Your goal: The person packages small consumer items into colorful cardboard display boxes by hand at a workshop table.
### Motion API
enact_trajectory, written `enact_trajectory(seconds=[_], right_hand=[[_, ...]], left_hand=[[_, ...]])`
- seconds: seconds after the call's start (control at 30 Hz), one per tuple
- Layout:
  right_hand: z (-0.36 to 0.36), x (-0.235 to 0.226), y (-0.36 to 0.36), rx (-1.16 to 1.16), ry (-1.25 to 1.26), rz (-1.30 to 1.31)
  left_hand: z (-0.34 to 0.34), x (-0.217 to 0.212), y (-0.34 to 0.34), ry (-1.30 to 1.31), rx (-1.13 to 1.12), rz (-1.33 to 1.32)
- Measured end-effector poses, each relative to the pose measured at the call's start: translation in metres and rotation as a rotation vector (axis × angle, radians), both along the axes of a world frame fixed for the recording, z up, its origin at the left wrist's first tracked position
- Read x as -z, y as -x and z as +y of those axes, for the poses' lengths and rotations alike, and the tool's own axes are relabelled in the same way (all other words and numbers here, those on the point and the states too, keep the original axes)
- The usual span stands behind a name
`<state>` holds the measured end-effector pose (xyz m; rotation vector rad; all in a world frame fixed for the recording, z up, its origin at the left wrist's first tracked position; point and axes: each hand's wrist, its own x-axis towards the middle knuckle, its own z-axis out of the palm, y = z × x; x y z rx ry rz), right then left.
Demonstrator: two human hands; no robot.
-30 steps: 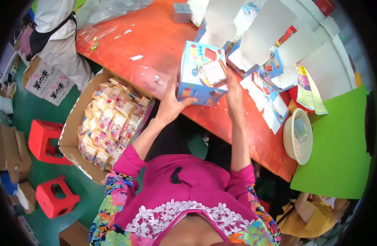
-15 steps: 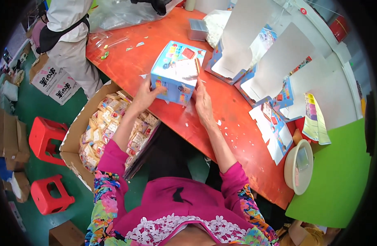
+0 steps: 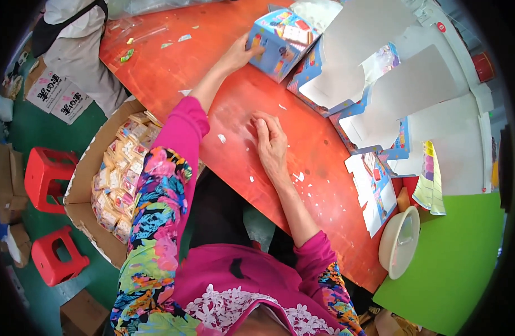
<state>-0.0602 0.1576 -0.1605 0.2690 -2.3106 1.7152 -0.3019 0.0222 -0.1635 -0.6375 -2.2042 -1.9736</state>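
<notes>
Orange tabletop (image 3: 173,67), littered with small white scraps. Left hand (image 3: 239,53), arm stretched toward the far edge, rests its fingers against the near side of an assembled blue printed carton (image 3: 282,36); the grip is loose, fingers spread on the carton's face rather than closed round it, thumb on its upper edge. The carton stands tilted near the far edge of the tabletop, touching a stack of flat unfolded carton blanks (image 3: 375,73) that fans out toward the right edge, white insides up. Right hand (image 3: 270,144) lies palm down on bare tabletop near the middle, fingers lightly curled, holding nothing. One printed blank (image 3: 375,193) lies by the near right edge, just beside a cream plastic bowl (image 3: 399,242). Open cardboard box (image 3: 87,168) of small wrapped packets (image 3: 120,185) sits on the floor left of the tabletop; two red stools (image 3: 47,179) beyond it.
</notes>
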Motion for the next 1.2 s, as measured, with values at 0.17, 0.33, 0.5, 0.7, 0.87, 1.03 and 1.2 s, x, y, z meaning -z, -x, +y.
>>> enact_trajectory(seconds=[0.17,0.33,0.5,0.7,0.87,1.03,1.2], right_hand=[[-0.011,-0.006,-0.005,-0.058,0.105,0.007],[0.046,-0.008,0.008,0.140,-0.419,0.520],[0.129,-0.004,0.078,0.391,-0.807,0.534],[0.131,-0.022,0.062,0.205,-1.153,0.306],[0.079,-0.053,-0.049,0.114,-1.352,0.169],[0.046,-0.061,-0.130,0.075,-1.339,0.103],[0.075,-0.045,-0.141,0.175,-1.183,0.247]], left_hand=[[-0.007,0.009,0.028,0.064,-0.241,0.081],[-0.013,0.001,-0.044,0.265,-0.504,0.006],[-0.058,0.005,-0.163,0.353,-0.313,0.119],[-0.156,0.034,-0.317,-0.093,-0.488,0.013],[-0.253,0.085,-0.406,0.371,-0.681,-0.298],[-0.289,0.141,-0.465,0.543,-0.725,-0.400],[-0.278,0.121,-0.487,0.820,-0.833,-0.189]])
